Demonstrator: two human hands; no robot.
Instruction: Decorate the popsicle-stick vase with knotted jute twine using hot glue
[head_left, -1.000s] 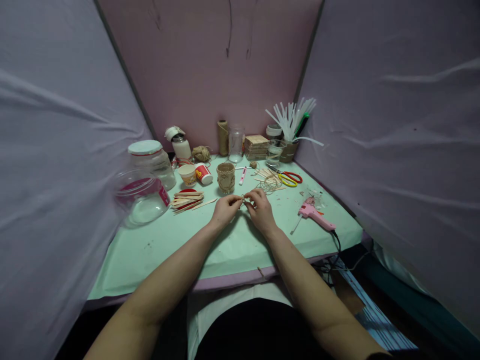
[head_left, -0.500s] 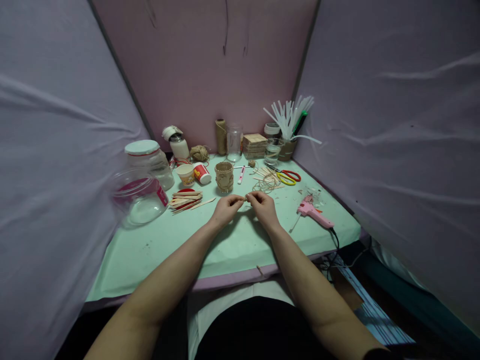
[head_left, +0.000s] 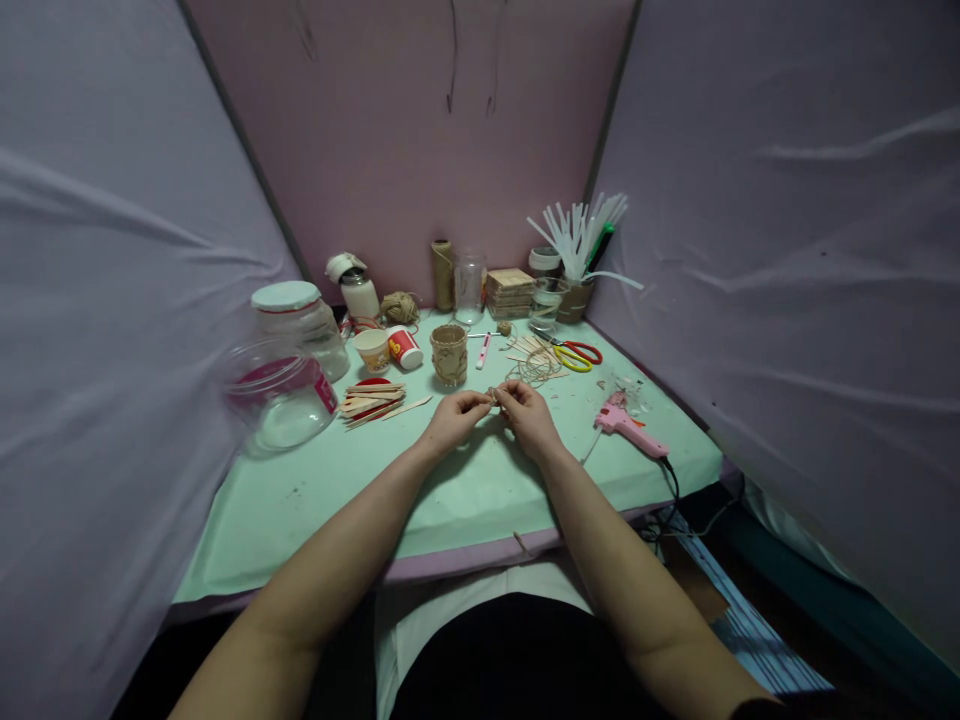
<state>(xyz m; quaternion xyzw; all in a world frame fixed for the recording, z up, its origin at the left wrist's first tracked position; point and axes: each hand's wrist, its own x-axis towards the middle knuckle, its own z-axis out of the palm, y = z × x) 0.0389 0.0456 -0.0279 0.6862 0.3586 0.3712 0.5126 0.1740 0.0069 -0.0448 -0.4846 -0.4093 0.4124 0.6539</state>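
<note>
My left hand (head_left: 457,418) and my right hand (head_left: 526,412) meet over the middle of the table, fingertips pinched together. Between them is a small piece of what looks like twine (head_left: 493,396), mostly hidden by the fingers. Just beyond my hands stands a brown cup wrapped in twine (head_left: 449,358), upright and apart from them. A loose tangle of twine (head_left: 534,365) lies on thin wooden sticks to the right. Off to the right, a pink glue gun (head_left: 628,428) rests on its side. Left of my hands is a pile of wooden craft sticks (head_left: 371,400) on a red lid.
At the left stand clear plastic jars (head_left: 281,400). Two paper cups (head_left: 373,350), a twine ball (head_left: 400,307), a twine spool (head_left: 442,275), stacked wooden squares (head_left: 510,292) and white glue sticks (head_left: 576,235) line the back. Scissors (head_left: 574,352) and a pink cutter (head_left: 483,350) lie nearer.
My fingers have shifted slightly around the small piece, and a little loop of it now shows between them. Everything on the table stays where it was.
</note>
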